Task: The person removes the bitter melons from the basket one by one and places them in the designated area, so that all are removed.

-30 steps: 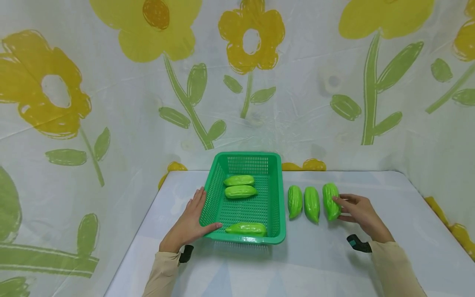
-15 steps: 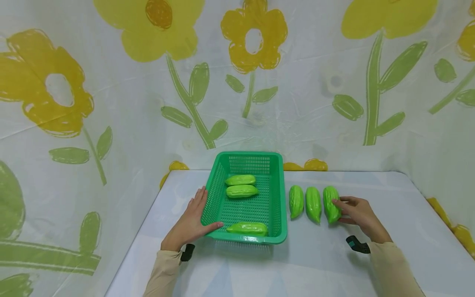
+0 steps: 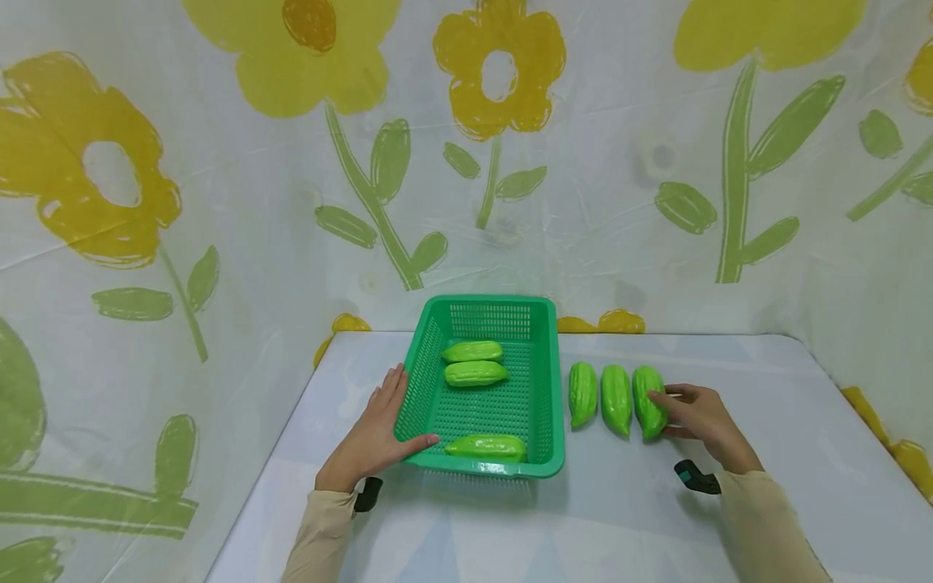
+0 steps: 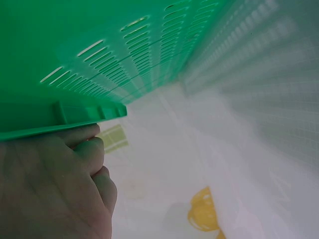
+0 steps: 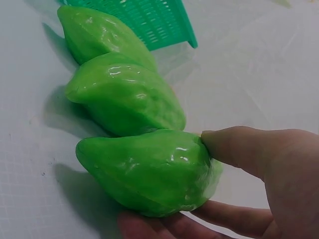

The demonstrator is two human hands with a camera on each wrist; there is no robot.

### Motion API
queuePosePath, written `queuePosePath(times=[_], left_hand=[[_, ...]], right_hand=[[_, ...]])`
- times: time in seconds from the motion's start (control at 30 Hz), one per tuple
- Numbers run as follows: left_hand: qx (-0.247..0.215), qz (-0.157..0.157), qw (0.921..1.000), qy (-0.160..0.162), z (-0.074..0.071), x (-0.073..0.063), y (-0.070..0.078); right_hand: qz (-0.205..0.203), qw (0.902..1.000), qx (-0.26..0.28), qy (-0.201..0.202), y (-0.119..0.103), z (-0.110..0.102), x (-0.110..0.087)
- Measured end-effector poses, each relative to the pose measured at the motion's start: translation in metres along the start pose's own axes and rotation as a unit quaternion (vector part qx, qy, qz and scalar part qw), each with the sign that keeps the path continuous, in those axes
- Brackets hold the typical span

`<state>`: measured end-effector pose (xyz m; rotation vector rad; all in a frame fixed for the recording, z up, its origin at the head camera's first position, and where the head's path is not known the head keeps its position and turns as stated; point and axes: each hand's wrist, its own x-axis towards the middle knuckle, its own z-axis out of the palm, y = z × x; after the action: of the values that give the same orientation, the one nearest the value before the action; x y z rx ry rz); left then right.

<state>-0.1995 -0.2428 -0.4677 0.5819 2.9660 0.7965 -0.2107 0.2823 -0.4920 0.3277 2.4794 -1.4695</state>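
My right hand [image 3: 703, 421] holds the rightmost bitter melon [image 3: 648, 405] between thumb and fingers, its pointed end toward me. In the right wrist view the thumb is on one side of that green melon [image 5: 149, 172] and the fingers are on the other. Close to its left lie two more bitter melons, the middle one [image 3: 615, 401] and the left one [image 3: 582, 395]. My left hand [image 3: 375, 433] grips the green plastic basket [image 3: 557, 389] at its near left corner, thumb over the front rim and fingers along the outer side.
Inside the basket, two bitter melons lie crosswise toward the back, one of them the nearer melon [image 3: 475, 373]. Another melon [image 3: 487, 447] lies along the front wall. The pale table [image 3: 612, 518] ends at a flower-printed curtain [image 3: 583, 243] behind and at the sides.
My right hand has shifted slightly left with its bitter melon, bringing it closer to the middle one. The left hand stays on the basket corner.
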Motion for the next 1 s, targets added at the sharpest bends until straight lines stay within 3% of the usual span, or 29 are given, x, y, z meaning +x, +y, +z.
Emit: queuePosePath(times=[1.0], left_hand=[[-0.001,0.001,1.0000,0.003,0.0013,0.0007,-0.0019]], right_hand=[[-0.001,0.9997,-0.022,0.009,-0.0001,0.0046,-0.0008]])
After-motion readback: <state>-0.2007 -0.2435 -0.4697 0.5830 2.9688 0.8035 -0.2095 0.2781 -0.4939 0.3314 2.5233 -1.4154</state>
